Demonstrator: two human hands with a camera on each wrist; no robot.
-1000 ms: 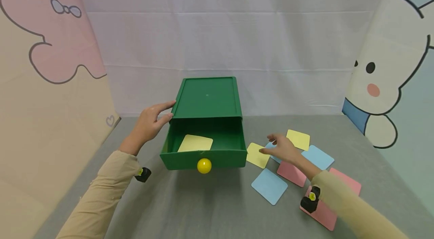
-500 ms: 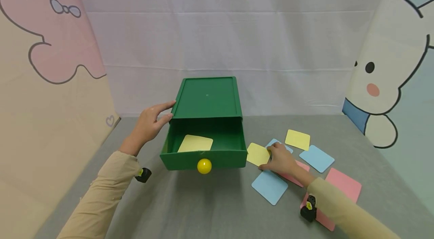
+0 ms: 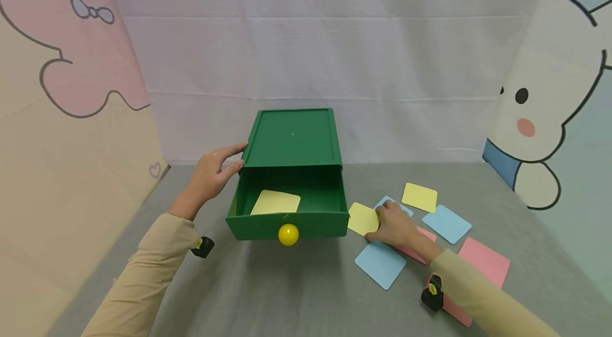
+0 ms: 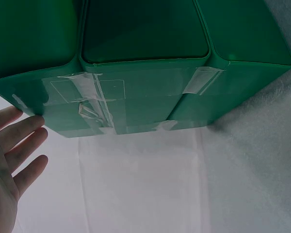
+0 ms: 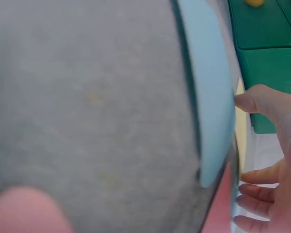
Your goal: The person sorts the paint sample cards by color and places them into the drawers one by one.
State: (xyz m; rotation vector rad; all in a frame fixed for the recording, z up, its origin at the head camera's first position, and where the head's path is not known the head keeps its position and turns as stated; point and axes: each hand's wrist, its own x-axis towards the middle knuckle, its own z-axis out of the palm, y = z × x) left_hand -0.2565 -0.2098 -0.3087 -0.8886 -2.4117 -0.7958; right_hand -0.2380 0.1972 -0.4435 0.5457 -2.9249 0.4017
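Note:
A green drawer box [image 3: 291,137] has its top drawer [image 3: 258,226] pulled out, with a yellow knob [image 3: 288,234] on the front. One yellow card [image 3: 275,202] lies in that drawer. My left hand [image 3: 209,177] rests its thumb and fingertips against the box's left side; the left wrist view shows those fingers [image 4: 26,138] spread and fairly straight. Down on the table, my right hand [image 3: 396,225] pinches another yellow card [image 3: 362,218] at its right side, thumb and fingers at its edges. That card [image 5: 240,126] shows edge-on in the right wrist view.
Around my right hand lie blue cards [image 3: 380,264], pink cards [image 3: 485,261] and a further yellow card [image 3: 419,197], some partly under the hand and arm. The grey table [image 3: 215,294] ends at a white cloth [image 3: 406,129] behind the box.
My right hand has come down and slightly toward me, from above the cards onto the yellow card's right side, and stays there. The left hand and the drawer have not moved.

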